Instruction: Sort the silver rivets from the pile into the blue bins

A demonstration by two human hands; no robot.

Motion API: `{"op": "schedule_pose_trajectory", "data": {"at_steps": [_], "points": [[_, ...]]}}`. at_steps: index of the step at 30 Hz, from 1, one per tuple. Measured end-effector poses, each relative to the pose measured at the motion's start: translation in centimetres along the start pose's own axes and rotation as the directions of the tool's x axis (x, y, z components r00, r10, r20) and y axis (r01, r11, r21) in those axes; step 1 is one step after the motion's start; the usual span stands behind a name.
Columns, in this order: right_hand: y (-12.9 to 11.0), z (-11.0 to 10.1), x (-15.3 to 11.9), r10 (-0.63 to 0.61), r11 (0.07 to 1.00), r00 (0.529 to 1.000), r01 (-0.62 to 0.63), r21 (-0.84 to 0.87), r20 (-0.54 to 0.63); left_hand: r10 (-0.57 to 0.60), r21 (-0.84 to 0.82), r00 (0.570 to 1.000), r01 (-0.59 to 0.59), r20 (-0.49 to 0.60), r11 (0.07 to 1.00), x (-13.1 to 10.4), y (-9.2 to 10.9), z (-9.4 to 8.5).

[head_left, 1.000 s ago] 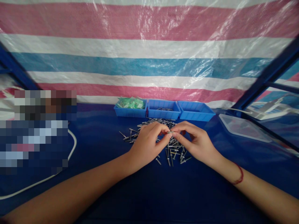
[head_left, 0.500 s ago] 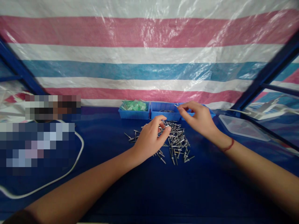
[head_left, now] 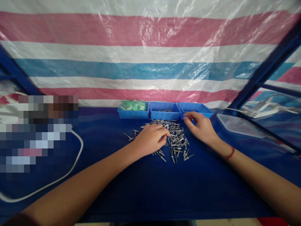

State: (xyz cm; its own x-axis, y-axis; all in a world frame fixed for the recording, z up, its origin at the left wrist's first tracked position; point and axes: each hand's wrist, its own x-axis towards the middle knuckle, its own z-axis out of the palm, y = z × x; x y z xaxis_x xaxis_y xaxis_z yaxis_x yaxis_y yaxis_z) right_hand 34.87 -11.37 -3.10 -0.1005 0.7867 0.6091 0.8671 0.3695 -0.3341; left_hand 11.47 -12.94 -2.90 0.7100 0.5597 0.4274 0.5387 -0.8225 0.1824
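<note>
On the blue tabletop (head_left: 150, 188), the rightmost blue bin (head_left: 208, 113) is set just beyond the right hand (head_left: 202, 127), whose thumb and fingers are held apart with nothing seen between them. The pile of rivets (head_left: 176, 135) is partly covered by the nearer left hand (head_left: 150, 139) and spread to its right, long axes mixed; whether one is pinched in its curled fingers cannot be told.

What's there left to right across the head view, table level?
White cable → bin of green packets → middle blue bin → right blue bin → clear plastic lid or tray
</note>
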Motion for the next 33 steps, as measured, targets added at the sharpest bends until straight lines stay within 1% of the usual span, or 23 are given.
{"op": "schedule_pose_trajectory", "data": {"at_steps": [3,5,7,10,16,20,23,26,29,33], "points": [[0.6,0.5,-0.4,0.068,0.993,0.996,-0.073,0.090,0.061,0.095,0.098,0.987,-0.108,0.127,0.989,0.3,0.2,-0.2],[0.6,0.8,-0.3,0.078,0.986,0.994,-0.088,0.140,0.076,0.133,0.152,0.973,-0.163,0.189,0.975,0.6,0.4,-0.4],[0.4,1.0,-0.2,0.056,0.984,0.996,-0.068,0.164,0.077,0.163,0.174,0.962,-0.202,0.217,0.964,0.8,0.5,-0.6],[-0.1,0.9,-0.3,0.022,0.983,0.997,-0.036,0.179,0.078,0.171,0.177,0.961,-0.211,0.219,0.961,0.9,0.6,-0.6],[-0.9,0.8,-0.9,0.000,0.975,0.996,-0.020,0.222,0.093,0.080,0.152,0.976,-0.112,0.200,0.982,0.5,0.7,-0.5],[-1.1,1.2,-1.1,-0.017,0.970,0.993,-0.013,0.243,0.121,-0.003,0.175,0.985,-0.027,0.170,0.984,0.3,1.1,-0.6],[-0.9,1.3,-1.2,0.003,0.967,0.993,-0.033,0.251,0.121,-0.104,0.223,0.990,0.080,0.100,0.971,0.3,1.5,-0.3],[-0.9,1.3,-1.2,0.020,0.964,0.993,-0.051,0.260,0.119,-0.185,0.254,0.982,0.170,0.033,0.952,0.2,1.8,0.1],[-1.0,1.2,-1.3,0.020,0.963,0.992,-0.054,0.265,0.127,-0.228,0.247,0.973,0.211,0.041,0.946,0.1,2.0,0.3],[-1.3,1.2,-1.3,0.016,0.963,0.990,-0.054,0.263,0.143,-0.244,0.258,0.970,0.229,0.026,0.939,0.2,2.0,0.3]]}}
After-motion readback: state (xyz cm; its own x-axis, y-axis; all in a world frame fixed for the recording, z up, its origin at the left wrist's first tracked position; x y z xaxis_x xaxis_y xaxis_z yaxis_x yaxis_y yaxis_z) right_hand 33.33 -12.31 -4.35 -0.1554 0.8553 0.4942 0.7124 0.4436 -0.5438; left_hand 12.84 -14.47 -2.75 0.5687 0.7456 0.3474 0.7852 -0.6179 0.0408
